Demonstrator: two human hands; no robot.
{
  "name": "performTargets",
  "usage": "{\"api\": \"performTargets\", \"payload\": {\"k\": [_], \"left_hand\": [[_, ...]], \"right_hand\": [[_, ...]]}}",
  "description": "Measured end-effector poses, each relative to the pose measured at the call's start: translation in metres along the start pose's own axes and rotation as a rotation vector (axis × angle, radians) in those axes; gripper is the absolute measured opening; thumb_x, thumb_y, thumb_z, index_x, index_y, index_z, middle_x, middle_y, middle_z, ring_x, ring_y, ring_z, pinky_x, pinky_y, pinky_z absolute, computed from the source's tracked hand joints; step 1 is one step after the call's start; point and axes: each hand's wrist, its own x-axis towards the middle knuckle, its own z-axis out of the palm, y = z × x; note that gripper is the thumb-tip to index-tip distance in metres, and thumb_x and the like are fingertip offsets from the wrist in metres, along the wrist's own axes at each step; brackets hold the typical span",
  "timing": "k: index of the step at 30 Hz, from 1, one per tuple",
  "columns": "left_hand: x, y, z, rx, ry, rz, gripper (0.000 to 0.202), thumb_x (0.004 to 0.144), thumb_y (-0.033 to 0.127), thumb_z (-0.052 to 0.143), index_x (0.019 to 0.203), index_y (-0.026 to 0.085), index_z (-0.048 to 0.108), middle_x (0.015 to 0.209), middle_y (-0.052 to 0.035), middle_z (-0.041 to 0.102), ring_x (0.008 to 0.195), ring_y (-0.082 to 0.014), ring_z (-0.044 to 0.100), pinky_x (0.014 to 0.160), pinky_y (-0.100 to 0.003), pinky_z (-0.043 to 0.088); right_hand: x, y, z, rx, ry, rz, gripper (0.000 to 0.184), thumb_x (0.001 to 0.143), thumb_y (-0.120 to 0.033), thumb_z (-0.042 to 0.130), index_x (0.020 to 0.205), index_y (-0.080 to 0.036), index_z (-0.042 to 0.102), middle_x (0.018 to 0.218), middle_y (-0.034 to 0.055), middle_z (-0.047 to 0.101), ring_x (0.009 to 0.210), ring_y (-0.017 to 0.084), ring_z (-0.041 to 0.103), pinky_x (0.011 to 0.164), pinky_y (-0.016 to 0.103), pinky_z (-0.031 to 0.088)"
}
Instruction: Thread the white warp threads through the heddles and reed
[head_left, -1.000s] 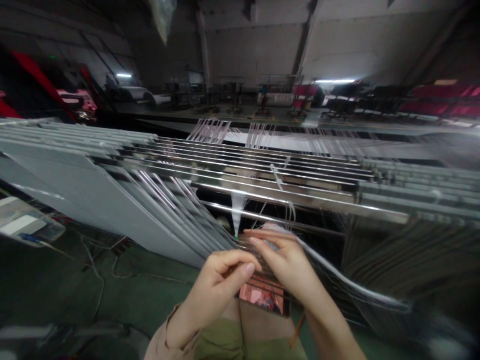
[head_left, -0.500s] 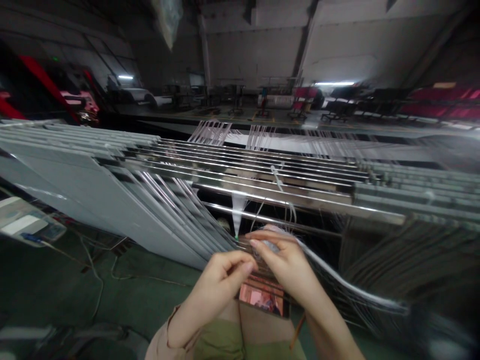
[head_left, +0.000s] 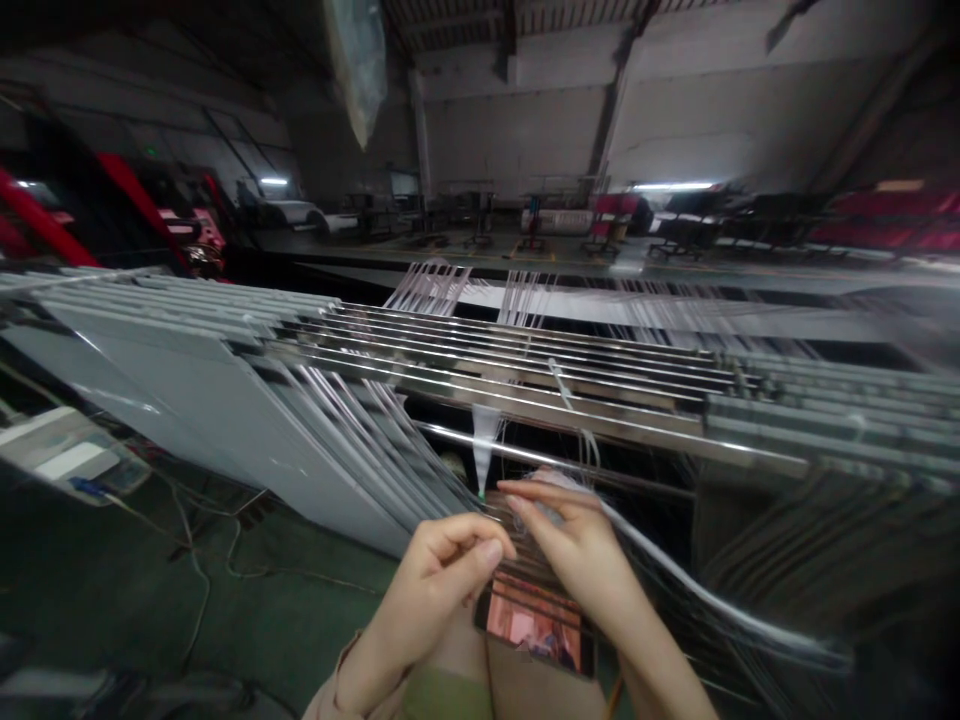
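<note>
My left hand (head_left: 450, 570) is low in the middle, its thumb and forefinger pinched together. Whatever lies in the pinch is too fine or hidden to see. Just to the right, my right hand (head_left: 571, 530) reaches in with thumb and fingertips closed, and I cannot make out what is between them. Beyond the fingertips, a bundle of white threads (head_left: 485, 435) narrows downward to a small green tip. Left of it, a slanting row of thin metal strips (head_left: 360, 440) hangs from the bars. Below my hands lies a phone (head_left: 536, 625) with a lit screen.
Long metal bars (head_left: 525, 345) run across in front of me. Grey panels (head_left: 172, 400) stand at left, dense dark strands (head_left: 795, 540) at right. A thick white cord bundle (head_left: 720, 590) curves rightward. A box with a cable (head_left: 71, 450) sits at far left.
The whole scene sits slightly lower in the view as the camera tilts up. Both hands stay in nearly the same place and keep their pinched shape.
</note>
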Motion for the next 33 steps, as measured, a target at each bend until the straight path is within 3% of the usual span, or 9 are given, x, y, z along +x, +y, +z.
{"api": "performTargets", "payload": {"k": [6,13,19,25,27,30,32,33], "left_hand": [[0.001,-0.001,0.007,0.104,-0.085,-0.004,0.029,0.087,0.04,0.061,0.078,0.014,0.072,0.066,0.0001,0.056,0.063,-0.0113,0.047,0.062,-0.022,0.037],[0.001,0.002,-0.006,-0.139,-0.011,0.011,0.03,0.084,0.044,0.065,0.078,0.014,0.071,0.047,0.0067,0.039,0.045,-0.0065,0.031,0.047,-0.021,0.022],[-0.001,0.008,0.007,-0.024,-0.081,0.034,0.027,0.086,0.04,0.063,0.078,0.016,0.073,0.056,0.0049,0.046,0.049,-0.0069,0.033,0.053,-0.021,0.032],[0.005,-0.003,0.005,0.27,-0.088,0.017,0.028,0.088,0.038,0.058,0.077,0.016,0.072,0.068,-0.0003,0.062,0.067,-0.0141,0.052,0.065,-0.023,0.041],[0.009,-0.009,0.002,0.308,-0.017,-0.01,0.03,0.089,0.038,0.056,0.078,0.015,0.071,0.068,-0.0005,0.062,0.066,-0.0148,0.053,0.063,-0.023,0.041],[0.01,-0.023,0.001,0.329,0.255,0.023,0.029,0.09,0.038,0.052,0.09,0.015,0.07,0.071,-0.0024,0.064,0.065,-0.0164,0.056,0.061,-0.025,0.044],[0.005,-0.035,0.009,0.43,0.385,0.13,0.027,0.092,0.035,0.051,0.098,0.017,0.07,0.082,-0.0068,0.068,0.076,-0.0202,0.061,0.071,-0.03,0.048],[0.001,-0.042,0.016,0.479,0.371,0.175,0.026,0.092,0.035,0.052,0.1,0.02,0.071,0.088,-0.0087,0.07,0.084,-0.0224,0.063,0.079,-0.033,0.048]], "right_hand": [[0.001,-0.002,0.004,0.012,-0.001,-0.005,0.027,0.081,-0.038,0.058,0.084,-0.021,0.078,0.087,0.0062,0.077,0.086,0.024,0.071,0.084,0.039,0.054],[0.001,0.001,0.001,0.01,-0.037,-0.01,0.027,0.083,-0.038,0.059,0.088,-0.021,0.079,0.087,0.0077,0.077,0.085,0.026,0.071,0.084,0.043,0.053],[0.0,-0.004,0.003,0.023,-0.053,-0.056,0.024,0.085,-0.033,0.058,0.085,-0.019,0.077,0.088,0.0082,0.077,0.084,0.024,0.071,0.08,0.037,0.055],[0.002,0.0,0.003,0.013,-0.012,-0.068,0.019,0.083,-0.03,0.061,0.08,-0.021,0.077,0.083,0.0055,0.076,0.081,0.022,0.071,0.079,0.035,0.054],[0.002,0.004,0.002,0.011,0.037,-0.066,0.014,0.08,-0.029,0.064,0.077,-0.022,0.076,0.081,0.0045,0.075,0.08,0.022,0.07,0.078,0.033,0.054],[-0.015,0.011,-0.009,0.009,0.181,-0.067,0.008,0.078,-0.03,0.068,0.076,-0.023,0.072,0.081,0.0038,0.073,0.079,0.021,0.069,0.075,0.031,0.054],[-0.039,0.017,-0.02,0.014,0.31,-0.064,0.01,0.084,-0.034,0.066,0.086,-0.024,0.069,0.086,0.0046,0.072,0.081,0.021,0.069,0.073,0.03,0.055],[-0.055,0.021,-0.026,0.016,0.397,-0.074,0.013,0.085,-0.037,0.065,0.091,-0.026,0.068,0.087,0.0046,0.071,0.08,0.021,0.068,0.071,0.029,0.055]]}}
